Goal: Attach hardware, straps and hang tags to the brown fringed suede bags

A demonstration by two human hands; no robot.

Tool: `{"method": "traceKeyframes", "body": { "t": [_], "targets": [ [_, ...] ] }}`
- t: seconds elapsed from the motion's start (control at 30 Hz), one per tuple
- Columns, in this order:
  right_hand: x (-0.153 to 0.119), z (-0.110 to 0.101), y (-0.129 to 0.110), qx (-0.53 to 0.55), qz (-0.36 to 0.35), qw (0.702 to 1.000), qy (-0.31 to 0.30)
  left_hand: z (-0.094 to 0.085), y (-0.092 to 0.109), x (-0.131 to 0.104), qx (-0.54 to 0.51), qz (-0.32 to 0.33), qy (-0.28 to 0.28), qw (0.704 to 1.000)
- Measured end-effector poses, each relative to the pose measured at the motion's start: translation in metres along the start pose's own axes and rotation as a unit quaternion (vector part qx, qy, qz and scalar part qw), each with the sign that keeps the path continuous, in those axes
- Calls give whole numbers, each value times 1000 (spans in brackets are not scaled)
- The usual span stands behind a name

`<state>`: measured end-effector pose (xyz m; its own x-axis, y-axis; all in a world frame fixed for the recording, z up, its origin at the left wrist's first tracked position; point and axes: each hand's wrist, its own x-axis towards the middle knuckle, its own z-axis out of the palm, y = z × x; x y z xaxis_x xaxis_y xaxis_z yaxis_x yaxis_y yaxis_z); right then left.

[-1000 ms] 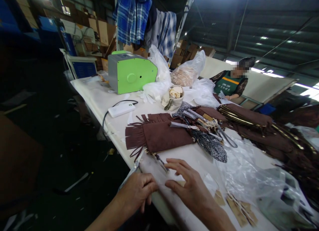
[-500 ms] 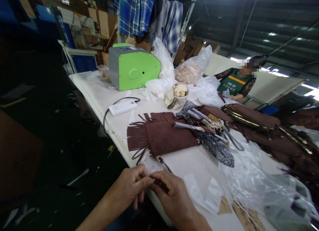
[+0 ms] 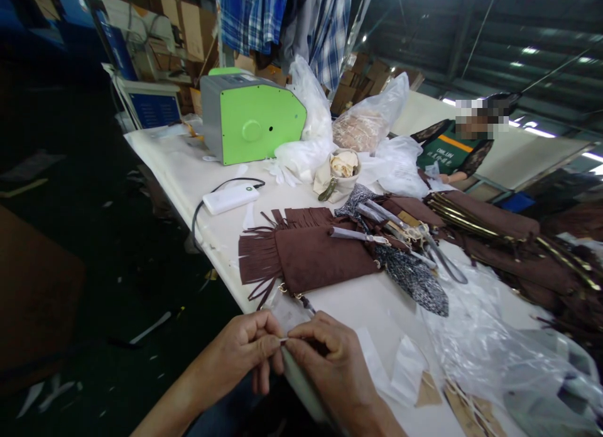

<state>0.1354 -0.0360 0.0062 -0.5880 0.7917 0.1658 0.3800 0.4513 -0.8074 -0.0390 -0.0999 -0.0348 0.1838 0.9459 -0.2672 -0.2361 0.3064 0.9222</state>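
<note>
At the table's near edge my left hand [image 3: 249, 350] and my right hand [image 3: 335, 361] meet, thumb and fingers pinched together. A thin pale strip [image 3: 283, 339] shows between the fingertips, too small to name. Just beyond them lies a brown fringed bag [image 3: 325, 258] with gold-coloured metal rings, its fringe to the left. A dark strap end [image 3: 306, 304] and a clear plastic piece [image 3: 281, 308] lie between the bag and my fingers. Grey wrapped straps [image 3: 358, 235] and a speckled black-and-white cloth [image 3: 414, 283] rest against the bag's right side.
A green and grey machine [image 3: 257, 124] stands at the back left, with a white power bank [image 3: 230, 199] nearer. Plastic bags [image 3: 370, 123] and a cream pouch [image 3: 336, 176] sit behind. More brown bags [image 3: 490, 217] and clear plastic [image 3: 490, 336] lie right. A co-worker [image 3: 447, 151] is beyond.
My fingertips have drawn slightly apart, and the pale strip between them shows more clearly. The view has shifted slightly; the bag and other things on the table lie as before.
</note>
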Motion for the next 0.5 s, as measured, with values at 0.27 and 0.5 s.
{"method": "traceKeyframes", "body": {
  "t": [0.27, 0.5],
  "targets": [
    [1, 2, 2, 40, 28, 999, 13, 10, 6, 4, 173, -44, 138, 974],
    [-2, 2, 4, 67, 74, 995, 22, 12, 10, 1, 233, 35, 136, 962]
  ]
}}
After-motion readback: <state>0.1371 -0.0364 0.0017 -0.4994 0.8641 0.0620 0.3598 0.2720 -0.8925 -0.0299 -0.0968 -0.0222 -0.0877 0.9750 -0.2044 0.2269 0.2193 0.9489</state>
